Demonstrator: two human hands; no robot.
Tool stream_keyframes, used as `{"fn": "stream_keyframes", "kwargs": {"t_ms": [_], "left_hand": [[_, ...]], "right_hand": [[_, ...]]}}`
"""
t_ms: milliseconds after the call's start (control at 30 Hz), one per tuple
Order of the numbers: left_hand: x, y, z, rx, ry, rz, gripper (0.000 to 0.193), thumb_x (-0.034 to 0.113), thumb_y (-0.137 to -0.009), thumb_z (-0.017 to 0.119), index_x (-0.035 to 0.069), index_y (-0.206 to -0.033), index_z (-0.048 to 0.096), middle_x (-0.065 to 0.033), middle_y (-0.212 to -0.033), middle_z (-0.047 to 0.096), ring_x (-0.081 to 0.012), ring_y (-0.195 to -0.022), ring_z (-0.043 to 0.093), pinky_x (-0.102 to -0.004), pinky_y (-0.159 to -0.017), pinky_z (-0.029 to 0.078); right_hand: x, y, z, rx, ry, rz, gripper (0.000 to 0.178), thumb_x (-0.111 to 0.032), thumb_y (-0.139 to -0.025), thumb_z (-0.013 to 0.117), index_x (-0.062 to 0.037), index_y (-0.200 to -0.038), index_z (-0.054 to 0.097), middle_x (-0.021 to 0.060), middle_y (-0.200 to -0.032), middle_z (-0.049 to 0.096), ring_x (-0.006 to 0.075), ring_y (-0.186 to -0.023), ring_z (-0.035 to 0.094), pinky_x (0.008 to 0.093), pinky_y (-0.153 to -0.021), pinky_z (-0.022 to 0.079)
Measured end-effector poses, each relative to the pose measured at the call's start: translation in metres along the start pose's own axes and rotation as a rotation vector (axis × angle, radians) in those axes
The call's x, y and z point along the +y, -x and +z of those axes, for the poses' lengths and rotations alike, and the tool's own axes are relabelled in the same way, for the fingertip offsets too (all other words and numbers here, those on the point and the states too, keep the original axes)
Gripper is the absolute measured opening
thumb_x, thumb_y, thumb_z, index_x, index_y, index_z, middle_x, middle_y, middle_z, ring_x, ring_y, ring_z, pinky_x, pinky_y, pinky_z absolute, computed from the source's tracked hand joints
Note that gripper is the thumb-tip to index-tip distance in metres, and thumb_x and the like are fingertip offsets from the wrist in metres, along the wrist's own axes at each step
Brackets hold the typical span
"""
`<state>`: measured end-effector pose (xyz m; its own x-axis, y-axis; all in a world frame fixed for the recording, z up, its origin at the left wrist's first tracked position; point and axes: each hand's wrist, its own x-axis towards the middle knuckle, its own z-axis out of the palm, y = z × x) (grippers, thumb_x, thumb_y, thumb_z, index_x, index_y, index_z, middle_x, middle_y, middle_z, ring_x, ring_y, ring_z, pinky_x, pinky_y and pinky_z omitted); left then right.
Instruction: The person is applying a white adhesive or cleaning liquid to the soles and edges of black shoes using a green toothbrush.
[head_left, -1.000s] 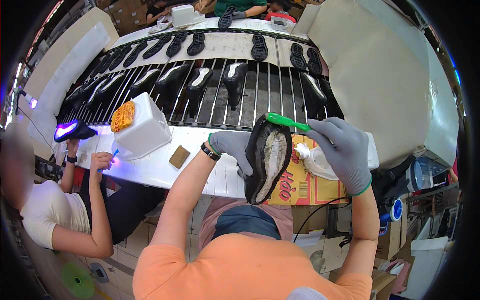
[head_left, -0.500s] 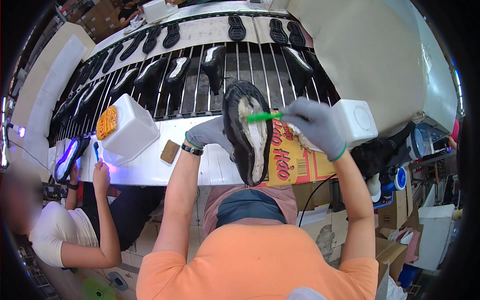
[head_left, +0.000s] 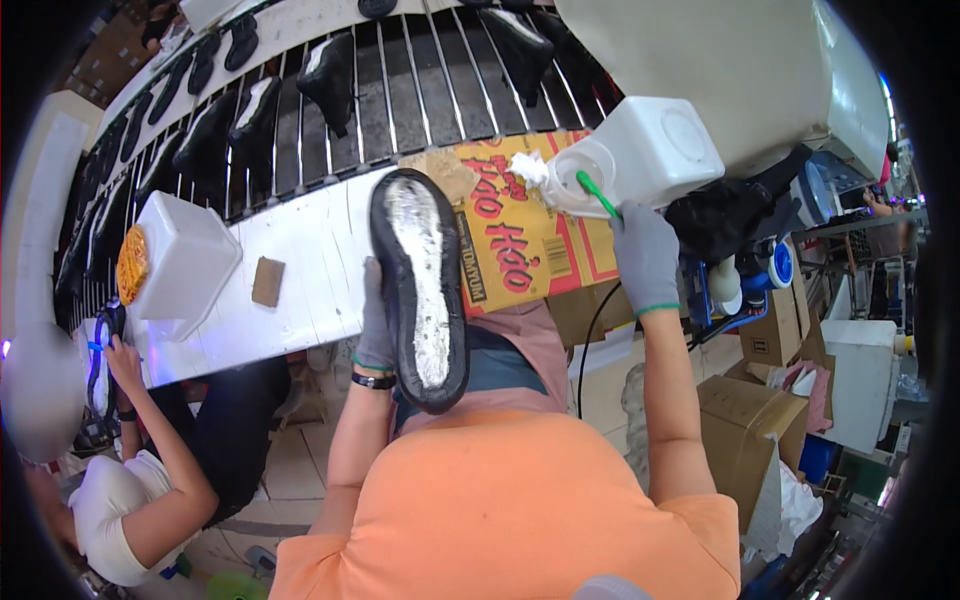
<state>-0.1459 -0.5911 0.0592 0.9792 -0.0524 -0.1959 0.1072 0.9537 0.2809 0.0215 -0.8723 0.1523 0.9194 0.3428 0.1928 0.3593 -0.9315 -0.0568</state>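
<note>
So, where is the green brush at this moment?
In the head view the green brush is right of centre, held in the gloved right hand, its tip at the small white cup beside the white container.

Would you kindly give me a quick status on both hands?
Left hand grips black shoe sole, whitish side up. Right hand dips green brush into white tub. Nothing between them.

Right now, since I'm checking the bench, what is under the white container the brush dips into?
The white container rests on a flattened printed cardboard sheet; the bench surface beneath is covered. The right hand holds the green brush.
</note>
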Motion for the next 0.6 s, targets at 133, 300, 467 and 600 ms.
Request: {"fn": "stream_keyframes", "kwargs": {"t_ms": [133,300,467,600], "left_hand": [[-0.015,0.000,0.006,0.148,-0.124,-0.045,0.079,0.065,-0.093,0.042,0.004,-0.143,0.039,-0.0173,-0.133,0.056,-0.0274,-0.112,0.062,-0.0410,-0.096,0.052],[-0.008,0.003,0.005,0.193,-0.126,-0.005,0.077,0.065,-0.094,0.040,0.007,-0.144,0.040,-0.0154,-0.131,0.058,-0.0252,-0.105,0.066,-0.0393,-0.089,0.057],[-0.010,0.006,-0.005,0.261,-0.153,0.054,0.073,0.062,-0.095,0.042,0.004,-0.140,0.043,-0.0164,-0.131,0.057,-0.0251,-0.110,0.062,-0.0372,-0.096,0.051],[-0.010,0.004,-0.011,0.257,-0.186,0.025,0.073,0.062,-0.095,0.042,0.004,-0.139,0.044,-0.0155,-0.128,0.059,-0.0220,-0.108,0.063,-0.0350,-0.095,0.052]], "right_hand": [[-0.008,-0.015,0.014,0.022,0.155,-0.073,0.015,-0.020,-0.087,0.061,-0.0061,-0.086,0.057,0.0157,-0.078,0.063,0.0353,-0.078,0.065,0.0455,-0.066,0.051],[-0.014,-0.030,0.019,-0.025,0.191,-0.239,0.013,-0.018,-0.086,0.062,-0.0058,-0.086,0.058,0.0155,-0.079,0.064,0.0349,-0.079,0.065,0.0457,-0.068,0.051],[0.017,-0.039,0.016,-0.118,-0.085,-0.077,0.023,-0.024,-0.084,0.067,-0.0012,-0.082,0.070,0.0152,-0.077,0.069,0.0276,-0.069,0.067,0.0392,-0.060,0.050],[0.026,-0.012,0.033,-0.237,-0.834,0.348,0.028,-0.027,-0.091,0.066,0.0004,-0.093,0.072,0.0012,-0.071,0.065,0.0009,-0.055,0.049,0.0174,-0.045,0.035]]}}
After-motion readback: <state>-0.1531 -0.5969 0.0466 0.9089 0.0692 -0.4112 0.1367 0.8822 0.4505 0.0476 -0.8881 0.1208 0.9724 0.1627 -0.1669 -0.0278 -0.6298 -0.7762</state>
